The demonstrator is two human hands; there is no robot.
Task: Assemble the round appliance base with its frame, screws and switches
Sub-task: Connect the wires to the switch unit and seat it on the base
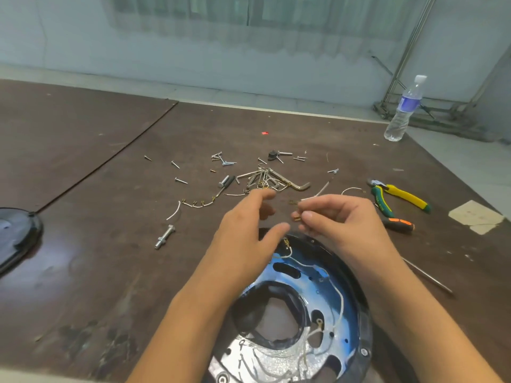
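Observation:
The round appliance base (356, 308) lies near the table's front edge, black-rimmed with a shiny blue inside, a large middle opening and white wires running over it. Above its far rim, my right hand (340, 219) pinches a thin white wire (318, 193) with a small brass terminal at its end. My left hand (249, 230) hovers just left of it, fingers loosely spread and holding nothing. Beyond the hands lie several loose screws (181, 180), metal brackets (265, 179) and a wire with brass terminals (197, 203).
Yellow-green pliers (401, 197) and an orange-handled tool (398, 224) lie right of my hands, with a thin metal rod (428, 276) nearer. A large bolt (165, 236) lies to the left, a black cover (16, 233) at the left edge, a water bottle (403, 111) far right.

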